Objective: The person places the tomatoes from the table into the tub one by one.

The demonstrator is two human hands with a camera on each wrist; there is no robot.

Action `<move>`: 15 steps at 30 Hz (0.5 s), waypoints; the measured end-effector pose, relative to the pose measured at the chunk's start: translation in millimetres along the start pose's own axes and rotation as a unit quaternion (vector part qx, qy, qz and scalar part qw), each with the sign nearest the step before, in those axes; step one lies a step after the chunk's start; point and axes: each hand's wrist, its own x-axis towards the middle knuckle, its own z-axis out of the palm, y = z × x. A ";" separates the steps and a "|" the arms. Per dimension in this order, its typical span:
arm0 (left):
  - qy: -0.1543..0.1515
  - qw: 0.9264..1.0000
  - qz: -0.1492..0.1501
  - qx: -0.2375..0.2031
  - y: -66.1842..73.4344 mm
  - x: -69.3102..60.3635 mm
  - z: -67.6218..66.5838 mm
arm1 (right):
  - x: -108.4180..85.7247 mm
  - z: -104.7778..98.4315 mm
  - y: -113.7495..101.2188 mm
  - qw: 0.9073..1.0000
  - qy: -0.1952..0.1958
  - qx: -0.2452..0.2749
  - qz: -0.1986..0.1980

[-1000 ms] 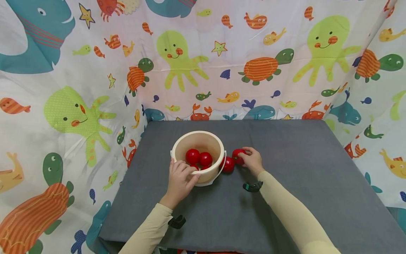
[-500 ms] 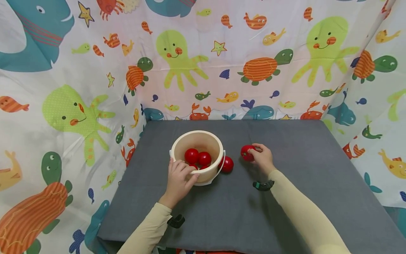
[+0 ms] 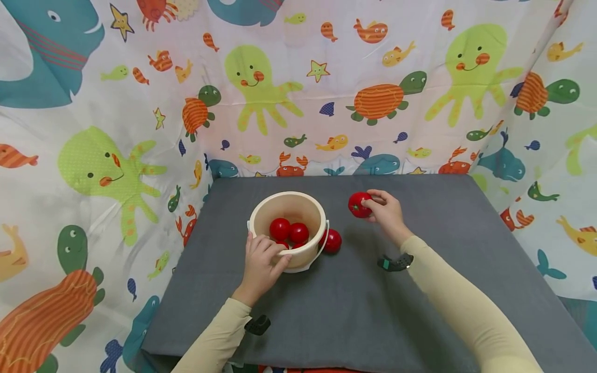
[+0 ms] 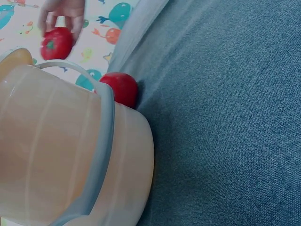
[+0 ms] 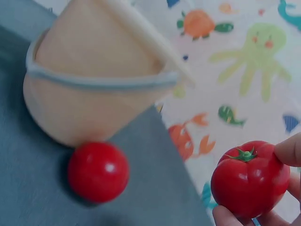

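My right hand [image 3: 388, 213] holds a red tomato [image 3: 359, 205] with a green stem above the table, right of the bucket. In the right wrist view, thumb and fingers grip this tomato [image 5: 250, 180] from the side and below. My left hand [image 3: 261, 262] grips the near left rim of the cream bucket [image 3: 305, 257], fingers over the edge. Inside the bucket lie several red tomatoes [image 3: 280, 229], some partly hidden by the rim and hand. Another tomato [image 3: 332, 242] sits on the table against the bucket's right side, beneath the lowered white handle [image 4: 107, 136].
The table has a dark grey cloth [image 3: 420, 290]. A curtain [image 3: 322, 124] printed with sea animals stands behind it and at both sides. Dark bands [image 3: 395, 262] with boxes are strapped to both wrists.
My right hand has lifted the tomato off the table, away from the one beside the bucket, and moved it right and up. The left hand stays on the bucket rim.
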 end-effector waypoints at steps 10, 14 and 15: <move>0.003 1.000 0.002 0.006 0.6 0.2 0.8 | -12.2 12.9 -53.1 0.998 -0.036 0.003 -0.052; 0.003 1.000 0.001 0.003 1.2 -0.3 0.7 | -16.5 21.0 -64.2 0.997 -0.050 -0.005 -0.067; 0.003 1.000 0.001 0.002 1.3 -0.5 0.7 | -17.2 23.5 -66.2 0.996 -0.052 -0.005 -0.070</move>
